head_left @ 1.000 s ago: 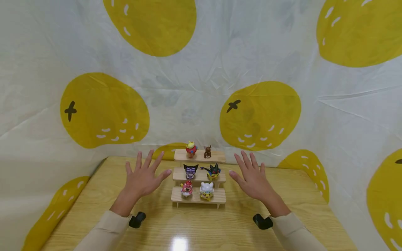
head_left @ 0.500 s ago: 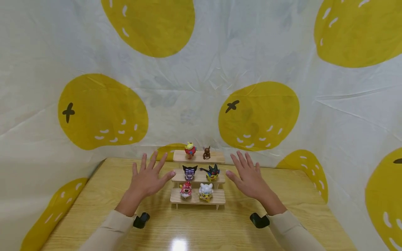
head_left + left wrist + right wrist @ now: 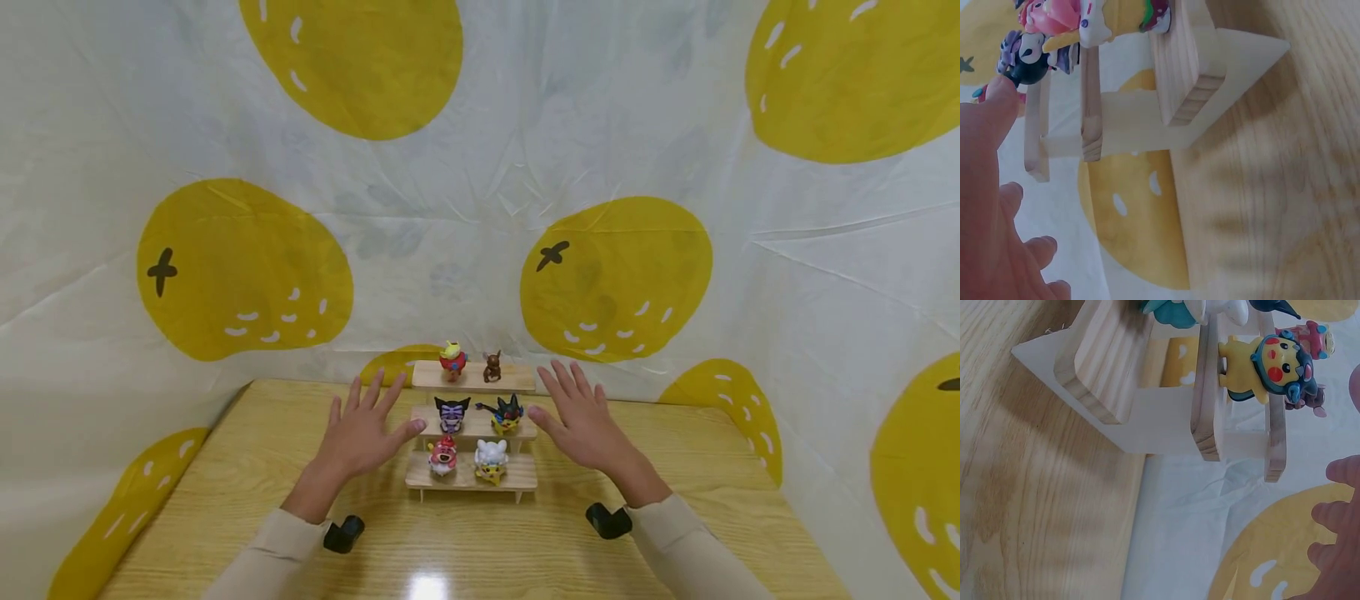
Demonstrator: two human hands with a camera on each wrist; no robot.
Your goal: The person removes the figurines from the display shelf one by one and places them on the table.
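A three-step wooden display stand (image 3: 472, 481) holds several small figurines, two to a step. On top are a red-and-yellow figurine (image 3: 452, 362) and a brown one (image 3: 492, 367). The middle step carries a black-and-purple figurine (image 3: 452, 414) and a black-eared yellow one (image 3: 507, 412). Below sit a pink bear figurine (image 3: 442, 456) and a white-hooded yellow one (image 3: 491, 461). My left hand (image 3: 358, 437) is spread beside the stand's left side, its thumb near the middle step. My right hand (image 3: 583, 425) is spread on the opposite side. Neither hand holds anything.
The stand rests on a light wooden table (image 3: 465, 550) towards its back edge. Behind and around it hangs a white cloth (image 3: 442, 250) printed with large yellow fruit. A black wrist camera (image 3: 344, 534) sits at the left cuff, another camera (image 3: 608, 521) at the right.
Both hands have moved inward towards the stand, the left to the right and the right to the left. The figurines keep their places on the steps.
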